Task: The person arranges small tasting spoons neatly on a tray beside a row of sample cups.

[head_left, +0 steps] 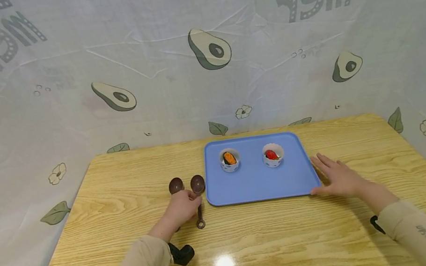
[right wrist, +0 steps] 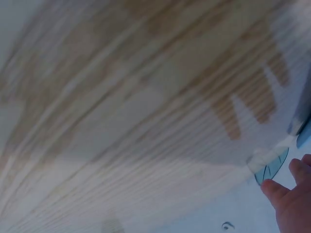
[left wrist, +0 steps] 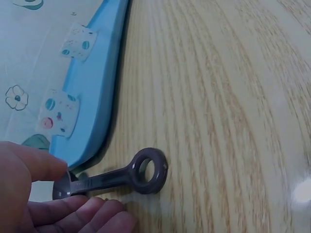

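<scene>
Two dark brown spoons lie on the left of the table. My left hand (head_left: pixel 183 205) is at the right-hand spoon (head_left: pixel 197 183), beside the tray. In the left wrist view thumb and fingers pinch that spoon (left wrist: pixel 109 179) near its bowl, and its ringed handle end sticks out. The left-hand spoon (head_left: pixel 176 185) is partly covered by the hand. My right hand (head_left: pixel 340 178) rests at the right edge of the blue tray (head_left: pixel 257 189), fingers spread, thumb at the near corner.
On the tray stand two patterned white cups: the left cup (head_left: pixel 230 166) holds an orange-topped sushi piece (head_left: pixel 229 158), the right cup (head_left: pixel 275 163) a red-topped piece (head_left: pixel 271 155). A printed curtain (head_left: pixel 174 106) hangs behind the wooden table (head_left: pixel 266 242).
</scene>
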The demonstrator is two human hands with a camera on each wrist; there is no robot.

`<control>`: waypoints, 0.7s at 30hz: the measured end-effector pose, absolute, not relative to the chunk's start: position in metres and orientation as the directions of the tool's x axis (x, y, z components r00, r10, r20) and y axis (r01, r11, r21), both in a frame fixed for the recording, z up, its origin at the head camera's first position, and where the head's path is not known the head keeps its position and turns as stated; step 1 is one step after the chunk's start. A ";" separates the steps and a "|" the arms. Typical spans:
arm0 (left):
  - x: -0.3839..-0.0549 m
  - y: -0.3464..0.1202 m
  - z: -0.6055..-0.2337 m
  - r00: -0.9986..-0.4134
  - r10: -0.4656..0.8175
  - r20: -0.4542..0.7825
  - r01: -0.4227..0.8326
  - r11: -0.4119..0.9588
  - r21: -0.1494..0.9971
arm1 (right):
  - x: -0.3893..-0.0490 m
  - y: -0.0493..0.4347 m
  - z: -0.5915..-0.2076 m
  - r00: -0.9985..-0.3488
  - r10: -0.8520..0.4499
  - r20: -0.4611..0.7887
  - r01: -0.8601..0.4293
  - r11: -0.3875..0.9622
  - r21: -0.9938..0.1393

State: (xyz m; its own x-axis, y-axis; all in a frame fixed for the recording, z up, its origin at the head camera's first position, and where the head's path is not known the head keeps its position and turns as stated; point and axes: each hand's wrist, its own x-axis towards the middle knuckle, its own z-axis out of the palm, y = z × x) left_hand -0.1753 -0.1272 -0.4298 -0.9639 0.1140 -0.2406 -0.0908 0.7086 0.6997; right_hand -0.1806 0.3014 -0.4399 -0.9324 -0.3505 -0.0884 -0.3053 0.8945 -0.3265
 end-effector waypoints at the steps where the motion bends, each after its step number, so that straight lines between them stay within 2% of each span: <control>1: -0.175 -0.126 -0.431 -0.966 0.113 -0.231 -0.082 0.715 0.694 | -0.181 0.300 -0.441 -0.931 -0.352 -0.093 -0.306 0.895 -0.325; 6: -0.175 -0.124 -0.433 -0.972 0.105 -0.212 -0.067 0.737 0.673 | -0.182 0.295 -0.445 -0.926 -0.356 -0.124 -0.301 0.897 -0.324; 13: -0.178 -0.122 -0.439 -0.984 0.130 -0.122 0.023 0.771 0.636 | -0.182 0.292 -0.445 -0.925 -0.345 -0.158 -0.284 0.905 -0.316; 21: -0.179 -0.120 -0.441 -0.983 0.117 -0.143 -0.010 0.741 0.672 | -0.182 0.292 -0.444 -0.925 -0.344 -0.163 -0.282 0.907 -0.314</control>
State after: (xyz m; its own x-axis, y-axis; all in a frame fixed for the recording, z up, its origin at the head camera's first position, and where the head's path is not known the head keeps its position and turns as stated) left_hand -0.1786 -0.1201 -0.4413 -0.9827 0.1173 -0.1434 -0.0097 0.7406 0.6719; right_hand -0.1824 0.2916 -0.4439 -0.9248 -0.3438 -0.1629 -0.2816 0.9066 -0.3144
